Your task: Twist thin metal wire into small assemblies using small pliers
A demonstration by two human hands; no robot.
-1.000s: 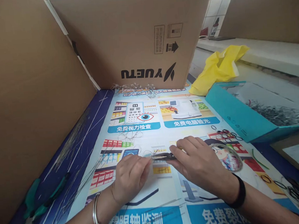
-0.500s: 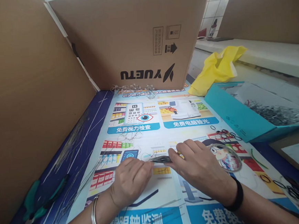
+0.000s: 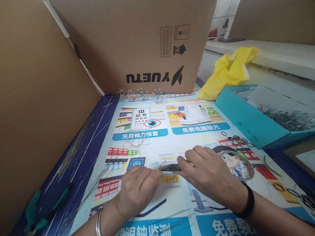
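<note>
My right hand (image 3: 210,177) is closed around the handles of needle-nose pliers (image 3: 171,167), whose dark, tapered jaws point left. The jaw tips meet the fingertips of my left hand (image 3: 139,186), which pinches a thin metal wire there. Most of that wire is hidden by the fingers, and faint thin loops show just above them. Both hands are over the printed sheet (image 3: 175,142). To the left, several long straight wires (image 3: 75,150) lie loose on the table. A clear round dish (image 3: 239,165) with small coloured bits is beyond my right wrist.
Green-handled pliers (image 3: 36,218) lie at the left. A teal box (image 3: 250,121) with many metal pieces stands at the right, beside a yellow bag (image 3: 227,72). Small dark rings (image 3: 237,140) lie near it. Cardboard walls (image 3: 129,36) rise behind and left. Wire pieces (image 3: 158,96) sit at the back.
Both hands and the pliers keep almost the same pose. The view has shifted very slightly.
</note>
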